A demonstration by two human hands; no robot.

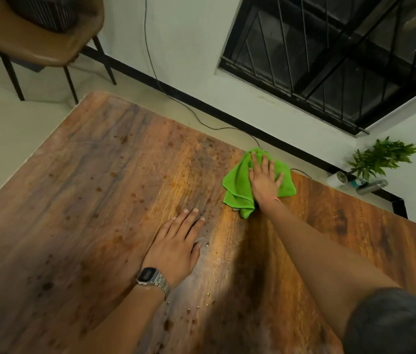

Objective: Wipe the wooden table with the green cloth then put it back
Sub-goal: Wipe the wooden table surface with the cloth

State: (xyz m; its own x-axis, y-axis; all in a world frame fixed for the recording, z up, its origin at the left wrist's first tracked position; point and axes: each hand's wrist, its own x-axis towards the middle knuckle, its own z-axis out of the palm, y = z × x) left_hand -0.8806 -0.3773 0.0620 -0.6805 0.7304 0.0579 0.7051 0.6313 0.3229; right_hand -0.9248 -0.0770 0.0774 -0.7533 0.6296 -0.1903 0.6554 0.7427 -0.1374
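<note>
Two hands lie flat on the table (99, 200). The right hand (264, 178), fingers spread, presses the crumpled cloth (237, 185) near the far edge. The left hand (176, 241), fingers extended and grasping nothing, rests palm-down nearer, wearing a watch (152, 277).

Crumpled green cloth (237, 183) flat on droplet-speckled wooden table (99, 200), near far edge.
</note>
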